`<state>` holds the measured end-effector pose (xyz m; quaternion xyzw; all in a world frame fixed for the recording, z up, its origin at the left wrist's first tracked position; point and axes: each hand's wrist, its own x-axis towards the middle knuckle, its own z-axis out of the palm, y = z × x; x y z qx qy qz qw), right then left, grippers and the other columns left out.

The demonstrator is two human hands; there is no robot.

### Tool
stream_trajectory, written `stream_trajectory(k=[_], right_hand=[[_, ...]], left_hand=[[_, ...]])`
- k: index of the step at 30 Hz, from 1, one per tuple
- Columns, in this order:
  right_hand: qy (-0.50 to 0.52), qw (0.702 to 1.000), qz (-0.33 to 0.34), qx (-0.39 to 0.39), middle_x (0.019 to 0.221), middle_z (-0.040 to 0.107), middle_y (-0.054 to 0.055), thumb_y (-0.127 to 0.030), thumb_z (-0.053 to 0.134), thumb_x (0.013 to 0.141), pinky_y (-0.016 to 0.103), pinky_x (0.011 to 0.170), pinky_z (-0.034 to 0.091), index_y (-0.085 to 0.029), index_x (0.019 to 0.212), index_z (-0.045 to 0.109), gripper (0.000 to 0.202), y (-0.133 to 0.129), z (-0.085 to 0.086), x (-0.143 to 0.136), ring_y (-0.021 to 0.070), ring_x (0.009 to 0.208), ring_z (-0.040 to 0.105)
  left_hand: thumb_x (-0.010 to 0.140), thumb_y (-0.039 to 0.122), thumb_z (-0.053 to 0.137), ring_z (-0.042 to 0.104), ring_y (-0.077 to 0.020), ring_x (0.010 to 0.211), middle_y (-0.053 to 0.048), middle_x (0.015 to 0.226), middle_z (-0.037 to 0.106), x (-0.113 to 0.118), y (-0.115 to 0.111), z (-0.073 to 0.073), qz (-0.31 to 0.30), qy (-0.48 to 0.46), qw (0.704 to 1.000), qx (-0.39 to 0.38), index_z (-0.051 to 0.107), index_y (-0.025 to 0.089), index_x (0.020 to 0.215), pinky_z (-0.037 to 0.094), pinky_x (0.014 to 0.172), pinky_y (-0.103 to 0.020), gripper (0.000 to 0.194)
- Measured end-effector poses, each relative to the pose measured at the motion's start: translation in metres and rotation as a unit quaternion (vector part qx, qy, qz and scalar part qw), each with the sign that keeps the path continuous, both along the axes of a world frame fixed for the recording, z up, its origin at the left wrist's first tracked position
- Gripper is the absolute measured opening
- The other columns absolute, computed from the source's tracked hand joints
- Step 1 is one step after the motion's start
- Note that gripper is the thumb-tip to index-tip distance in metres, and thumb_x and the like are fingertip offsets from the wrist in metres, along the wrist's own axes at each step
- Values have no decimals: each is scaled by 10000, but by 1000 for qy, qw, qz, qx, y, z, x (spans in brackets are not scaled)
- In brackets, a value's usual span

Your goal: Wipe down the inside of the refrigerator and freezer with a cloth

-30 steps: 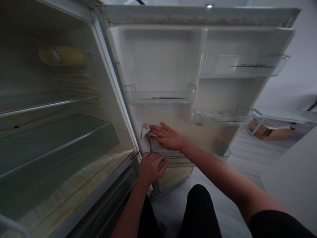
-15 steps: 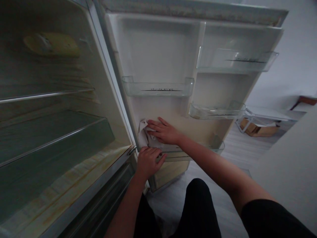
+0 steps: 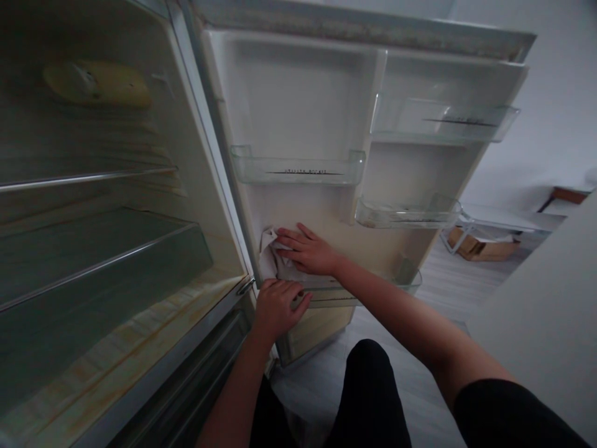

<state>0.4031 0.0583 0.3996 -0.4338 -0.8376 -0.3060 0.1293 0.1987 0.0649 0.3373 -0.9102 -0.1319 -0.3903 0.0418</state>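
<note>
A white cloth [image 3: 268, 255] lies crumpled against the inner face of the open fridge door [image 3: 298, 81], in its lower left corner. My right hand [image 3: 308, 250] presses on the cloth with its fingers spread. Just below, my left hand [image 3: 278, 305] curls over the left end of the lowest door shelf [image 3: 331, 300], its fingers bent on the rim. The cloth's upper edge stands up in folds left of my right fingertips.
On the left, the fridge interior has glass shelves [image 3: 93, 242], a yellowish light cover [image 3: 97, 84] and brown stains. More clear door pockets [image 3: 298, 169] sit above my hands. A cardboard box [image 3: 485, 246] rests under a white folding table [image 3: 499, 216] at the right.
The camera view has shifted slightly, and the door top appears a little lower. Both hands keep nearly the same places on the cloth and shelf.
</note>
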Motion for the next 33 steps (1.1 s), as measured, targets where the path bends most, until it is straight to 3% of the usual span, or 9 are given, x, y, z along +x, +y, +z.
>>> stream_trajectory(k=[10, 17, 20, 24, 28, 33], right_hand=[[-1, 1000, 1, -20, 1645, 399, 136, -144, 619, 910, 545, 1309, 88, -178, 1409, 618, 500, 1, 2, 2, 236, 1595, 232], [-6, 1000, 16, 8, 1654, 388, 118, -149, 626, 919, 534, 1317, 65, -187, 1408, 610, 491, 5, -3, 7, 224, 1606, 188], [-18, 999, 5, 27, 1640, 418, 88, -133, 559, 978, 540, 1321, 103, -213, 1391, 620, 425, 6, -4, 5, 205, 1595, 229], [-44, 997, -14, 59, 1631, 435, 62, -149, 486, 1039, 481, 1310, 243, -224, 1425, 593, 408, 3, -2, 4, 200, 1574, 288], [-73, 995, -21, 68, 1628, 439, 80, -165, 472, 1052, 461, 1280, 318, -199, 1431, 585, 397, -16, 2, 18, 215, 1555, 337], [-146, 980, -77, 113, 1446, 622, 120, -141, 499, 1032, 466, 1184, 419, -159, 1289, 657, 302, -72, 4, 52, 269, 1410, 525]], left_hand=[[948, 360, 654, 671, -197, 708, 22, 718, 717, 2, -1, 0, 0, -17, 1000, 8, 646, 224, 800, 406, 794, -404, 201], [954, 361, 640, 657, -195, 693, 19, 691, 697, 2, -2, 2, 5, -12, 1000, 13, 636, 228, 787, 402, 786, -395, 213], [960, 364, 633, 659, -194, 695, 21, 691, 690, 3, -2, 2, 6, -5, 1000, 11, 631, 222, 787, 404, 795, -400, 223], [967, 384, 624, 667, -198, 715, 21, 701, 697, 2, -2, 2, 8, 5, 1000, -6, 637, 227, 794, 407, 801, -407, 234], [960, 382, 638, 676, -193, 729, 23, 717, 715, 1, -2, 2, 3, 7, 1000, -20, 633, 232, 786, 414, 813, -406, 230], [959, 396, 642, 676, -189, 716, 30, 716, 725, -2, 0, 2, -7, -5, 1000, -17, 647, 237, 791, 416, 827, -404, 231]])
